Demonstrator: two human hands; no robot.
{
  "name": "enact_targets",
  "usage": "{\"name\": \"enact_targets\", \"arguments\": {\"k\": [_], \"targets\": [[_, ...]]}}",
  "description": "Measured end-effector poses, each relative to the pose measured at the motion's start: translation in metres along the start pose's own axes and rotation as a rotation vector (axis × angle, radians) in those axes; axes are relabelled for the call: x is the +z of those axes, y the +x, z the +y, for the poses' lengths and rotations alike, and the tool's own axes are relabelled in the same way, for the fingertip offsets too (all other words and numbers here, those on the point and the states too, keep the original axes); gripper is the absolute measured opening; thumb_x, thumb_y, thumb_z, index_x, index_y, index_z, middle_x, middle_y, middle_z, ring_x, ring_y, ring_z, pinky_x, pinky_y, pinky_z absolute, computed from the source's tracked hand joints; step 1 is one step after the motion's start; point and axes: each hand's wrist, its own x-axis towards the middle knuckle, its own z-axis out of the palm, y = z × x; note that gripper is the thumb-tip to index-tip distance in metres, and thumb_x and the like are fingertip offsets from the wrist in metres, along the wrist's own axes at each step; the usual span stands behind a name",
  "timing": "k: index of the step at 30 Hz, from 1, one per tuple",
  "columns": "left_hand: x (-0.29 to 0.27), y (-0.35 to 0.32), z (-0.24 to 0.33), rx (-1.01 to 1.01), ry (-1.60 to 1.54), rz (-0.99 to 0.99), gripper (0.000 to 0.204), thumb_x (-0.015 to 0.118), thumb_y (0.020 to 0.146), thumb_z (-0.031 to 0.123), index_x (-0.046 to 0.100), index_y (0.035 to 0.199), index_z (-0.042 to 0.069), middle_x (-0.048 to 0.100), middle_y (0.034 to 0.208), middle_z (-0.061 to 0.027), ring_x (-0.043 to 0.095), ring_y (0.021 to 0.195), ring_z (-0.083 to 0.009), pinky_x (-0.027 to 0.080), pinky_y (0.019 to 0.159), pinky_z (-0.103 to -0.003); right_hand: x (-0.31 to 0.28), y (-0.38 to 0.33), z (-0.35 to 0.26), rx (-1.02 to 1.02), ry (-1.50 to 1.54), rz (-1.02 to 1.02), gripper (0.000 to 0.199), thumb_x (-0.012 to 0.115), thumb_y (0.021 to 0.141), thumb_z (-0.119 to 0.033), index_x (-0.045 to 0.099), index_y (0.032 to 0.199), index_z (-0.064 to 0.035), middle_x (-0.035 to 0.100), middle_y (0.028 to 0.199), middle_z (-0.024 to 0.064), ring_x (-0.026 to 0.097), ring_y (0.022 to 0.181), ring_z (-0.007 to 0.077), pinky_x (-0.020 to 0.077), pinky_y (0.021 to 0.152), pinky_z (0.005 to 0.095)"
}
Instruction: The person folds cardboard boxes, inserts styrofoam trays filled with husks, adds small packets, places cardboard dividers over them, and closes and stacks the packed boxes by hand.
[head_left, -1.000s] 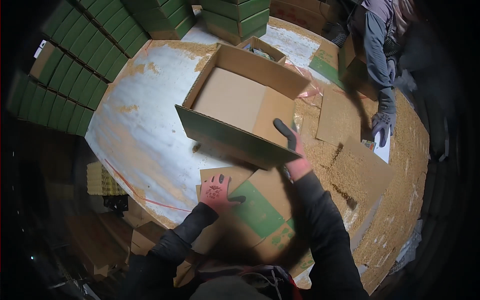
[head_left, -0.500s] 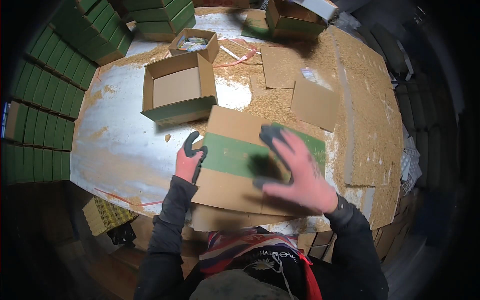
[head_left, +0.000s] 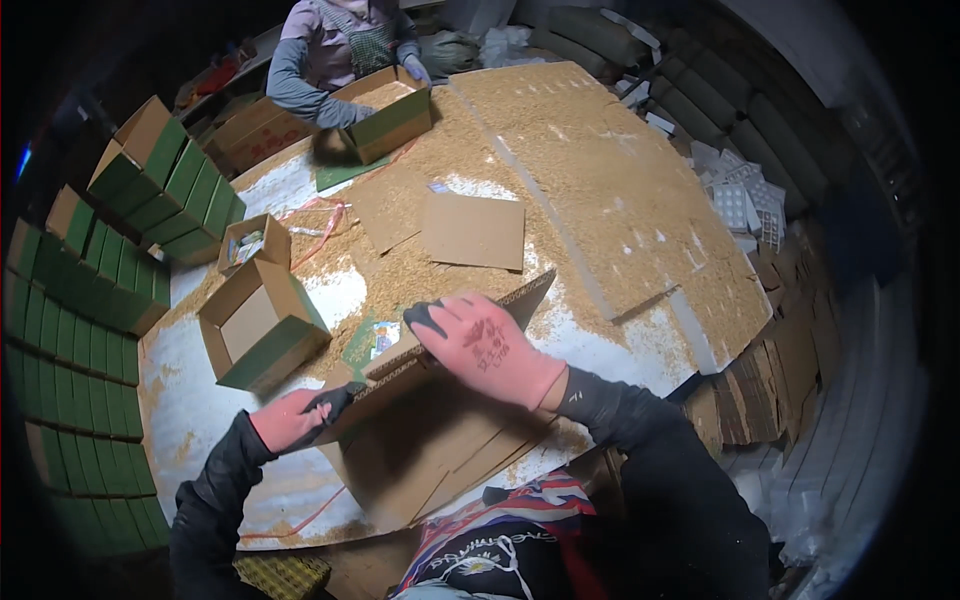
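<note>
Stacked green boxes point(head_left: 75, 350) line the room's left, beside the flake-strewn tabletop point(head_left: 195, 390). The left hand's point(head_left: 290, 418) grip clamps a cardboard piece point(head_left: 400, 385) at its near-left end; tilted over flat sheets point(head_left: 470, 445), its long axis points far-right. Equally near, the right hand's point(head_left: 490, 350) grip closes over its upper edge.

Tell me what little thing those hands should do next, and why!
Perhaps open out the brown corrugated cardboard piece: the pink-gloved left hand and right hand hold its edges, and it leans between them, not yet standing like the open green-and-brown cardboard box ahead.
</note>
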Motion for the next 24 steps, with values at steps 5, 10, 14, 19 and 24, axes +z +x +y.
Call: {"name": "enact_targets", "arguments": {"k": [5,10,14,19,24], "targets": [[-0.005,-0.030,0.045,-0.137,0.105,0.413,0.037,0.055,0.085,0.022,0.055,0.113,-0.001,0.061,0.099,-0.0222,0.057,0.091,-0.0315,0.043,0.083,-0.036,-0.002,-0.064,-0.022,-0.341,0.265,0.235,0.027,0.058,0.069,-0.015,0.061,0.094,-0.0078,0.058,0.103,0.0087,0.054,0.102,0.0237,0.0430,0.094,0.0413],[-0.048,0.019,0.039,-0.174,0.552,0.799,0.050,0.059,0.077,0.019,0.049,0.123,0.002,0.049,0.123,-0.0226,0.043,0.116,-0.0396,0.030,0.100,-0.048,-0.030,-0.042,0.049,-0.393,0.632,0.035,0.017,0.063,0.056,-0.015,0.049,0.064,-0.0101,0.048,0.065,0.0014,0.054,0.073,0.0219,0.0416,0.094,0.0444],[0.000,0.109,0.071,0.821,0.815,0.439,0.066,0.058,0.065,0.022,0.045,0.126,0.004,0.035,0.137,-0.0216,0.027,0.131,-0.0397,0.015,0.109,-0.055,0.075,-0.026,0.025,-0.227,0.633,-0.552,0.015,0.057,0.068,-0.014,0.048,0.068,-0.0031,0.054,0.071,0.0052,0.054,0.082,0.0277,0.0388,0.095,0.0392],[0.063,0.190,0.013,0.741,0.565,0.122,0.067,0.055,0.080,0.015,0.025,0.140,0.008,0.030,0.139,-0.0228,0.029,0.129,-0.0382,0.025,0.108,-0.044,0.027,-0.060,0.056,0.110,1.473,-0.396,0.047,0.056,0.083,-0.032,0.052,0.122,-0.0062,0.052,0.125,0.0146,0.042,0.123,0.0269,0.0271,0.106,0.0367],[0.053,0.194,0.012,0.678,0.404,-0.027,0.057,0.045,0.092,0.022,0.021,0.142,0.008,0.030,0.141,-0.0206,0.033,0.128,-0.0349,0.025,0.108,-0.038,0.007,-0.061,0.009,0.407,1.049,-0.057,0.113,0.079,0.062,-0.042,0.012,0.142,0.0019,0.016,0.148,0.0152,0.013,0.137,0.0289,0.0100,0.112,0.0383]]}}
